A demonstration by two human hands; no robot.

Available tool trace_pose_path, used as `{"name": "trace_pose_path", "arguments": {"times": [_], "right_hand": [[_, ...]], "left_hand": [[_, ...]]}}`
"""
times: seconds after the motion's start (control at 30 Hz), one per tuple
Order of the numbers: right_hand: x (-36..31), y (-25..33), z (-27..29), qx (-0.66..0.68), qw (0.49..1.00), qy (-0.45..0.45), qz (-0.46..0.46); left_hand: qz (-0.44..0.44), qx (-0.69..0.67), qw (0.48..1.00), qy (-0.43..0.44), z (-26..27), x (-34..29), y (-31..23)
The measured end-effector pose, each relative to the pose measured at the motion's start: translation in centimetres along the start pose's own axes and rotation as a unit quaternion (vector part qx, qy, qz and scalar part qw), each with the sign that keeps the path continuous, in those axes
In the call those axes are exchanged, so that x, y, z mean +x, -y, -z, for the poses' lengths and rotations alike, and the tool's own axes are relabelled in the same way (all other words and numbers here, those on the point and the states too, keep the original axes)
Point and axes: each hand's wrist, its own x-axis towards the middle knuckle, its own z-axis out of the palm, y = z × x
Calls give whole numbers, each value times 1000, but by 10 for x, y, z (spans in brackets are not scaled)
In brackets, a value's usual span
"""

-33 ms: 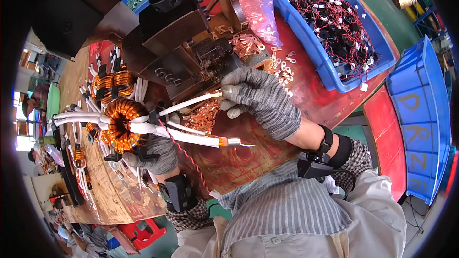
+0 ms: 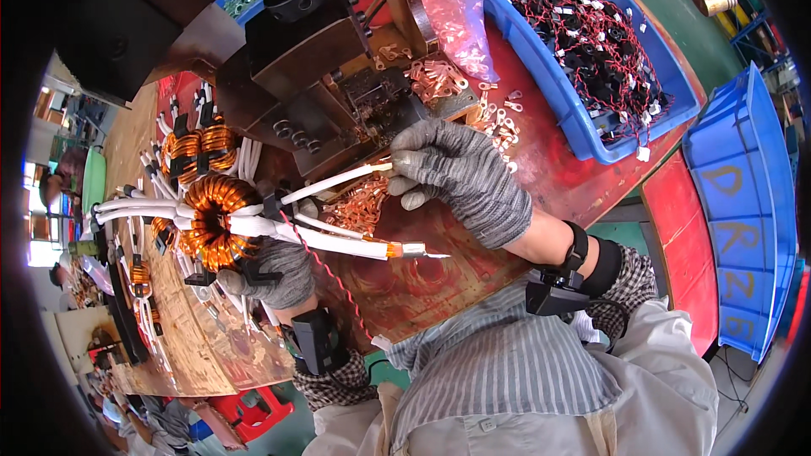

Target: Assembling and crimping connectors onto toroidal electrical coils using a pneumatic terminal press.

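Note:
My left hand (image 2: 283, 274), in a grey knit glove, is closed under a copper-wound toroidal coil (image 2: 221, 215) with a black base and holds it up. Several white-sleeved leads stick out of the coil on both sides. The fingertips of my gloved right hand (image 2: 465, 173) pinch the end of one white lead (image 2: 338, 182), just in front of the dark metal press (image 2: 338, 110). Whether a lug sits on that end is hidden by the fingers. A thicker lead nearer me ends in a silver terminal (image 2: 412, 249). A twisted red wire (image 2: 338, 283) hangs from the coil.
Loose copper lugs (image 2: 361, 207) lie below the press, with another heap (image 2: 438, 78) beside a bag of lugs (image 2: 456, 17). A blue bin (image 2: 596, 150) of black parts with red wires stands at right, near a blue crate (image 2: 743, 219). More coils (image 2: 198, 148) lie left.

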Motion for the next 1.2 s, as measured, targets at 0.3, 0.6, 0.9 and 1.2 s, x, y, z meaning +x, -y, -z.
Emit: {"name": "trace_pose_path", "arguments": {"times": [0.3,0.6,0.9,1.2], "right_hand": [[9,6,3,-11,999,37,8],[15,20,3,-162,986,47,12],[34,23,12,-125,989,52,52],[51,28,5,-140,988,48,41]], "left_hand": [[-21,146,989,9,-9,-5,1],[-104,235,954,-157,-6,-9,1],[-83,252,952,-151,-3,-6,2],[-79,140,976,-146,-18,-2,4]]}}
